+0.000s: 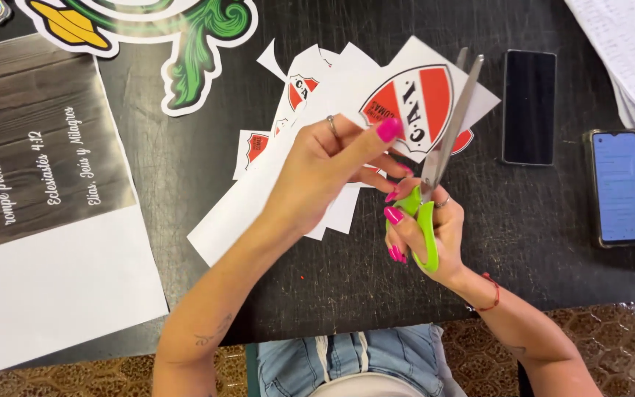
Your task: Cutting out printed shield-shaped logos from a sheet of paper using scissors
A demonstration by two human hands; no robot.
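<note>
My left hand (325, 165) pinches a white paper sheet (420, 92) printed with a red-and-white shield crest, holding it above the dark table (185, 162). My right hand (431, 231) grips green-handled scissors (435, 169), fingers through the loops; the steel blades are parted and point up along the crest's right edge. Under the held sheet lie several more white cut-outs (259, 143) with the same red crest.
A large sheet with a dark wood-grain print (38, 147) and white lower half lies at the left. A green scroll sticker (200, 51) sits at the top. A black phone (528, 106) and a lit phone (618, 187) rest at the right, beside white papers (633, 51).
</note>
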